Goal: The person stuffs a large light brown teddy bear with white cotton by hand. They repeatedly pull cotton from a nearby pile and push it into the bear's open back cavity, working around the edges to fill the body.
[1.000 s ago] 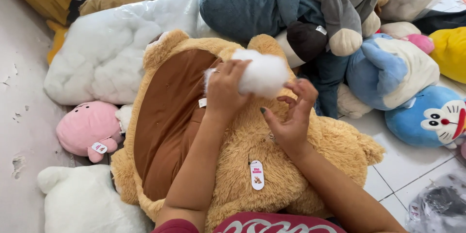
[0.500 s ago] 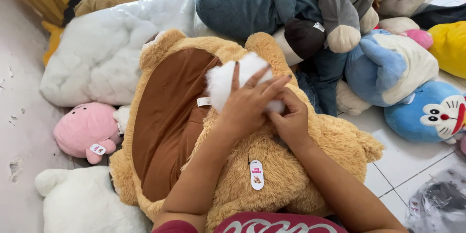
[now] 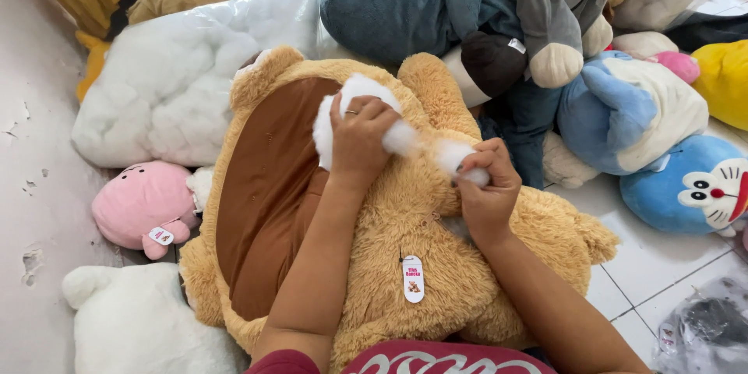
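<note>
From the head camera, the left hand (image 3: 357, 139) is closed over a clump of white fluffy stuffing fibre (image 3: 405, 137), fingers curled down around it, a ring showing on one finger. The right hand (image 3: 485, 187) pinches the other end of the same clump between thumb and bent fingertips, pressing it against the large tan plush bear with a brown fabric belly (image 3: 389, 218). The stuffing lies across the upper part of the bear, stretched between the two hands, just beside the brown belly panel.

A small white oblong hang tag with pink print (image 3: 412, 278) lies on the bear's fur, below the hands. A round white tag (image 3: 161, 236) hangs on the pink plush toy (image 3: 144, 204) just left of the bear.

Both forearms reach up over the bear from the bottom edge, the left one straight along the belly, the right one angled in from the lower right with the wrist bent.

Above the bear lie a clear plastic bag full of white stuffing (image 3: 179, 78) and a dark teal plush animal (image 3: 405, 4). To the bear's right sits a blue round-faced plush cat (image 3: 689, 187) on the white tiled floor (image 3: 647, 280).
</note>
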